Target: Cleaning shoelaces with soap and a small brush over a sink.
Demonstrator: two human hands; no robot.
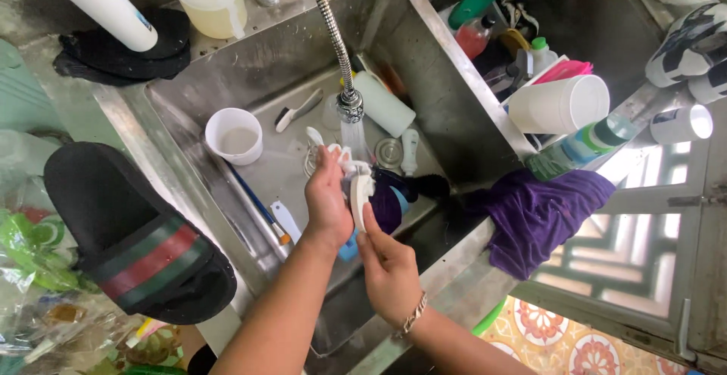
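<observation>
Two bare hands meet over the middle of a stainless steel sink [424, 64], working a small white plastic piece [360, 190] under the stream from a flexible metal spray hose [338, 42]. The left hand [327, 202] curls its fingers shut around the piece's far side; the right hand [388, 265], wearing a metal bracelet [413, 316], pinches its near edge, thumb pointing up. Both forearms rise from the sink's near edge, wrists bent inward. Rinsing well likely calls for turning the piece steadily beneath the water while keeping a firm hold on the wet plastic. A white plastic cup [235, 135] stands by the sink's left wall, and a purple cloth [541, 216] drapes its right rim.
</observation>
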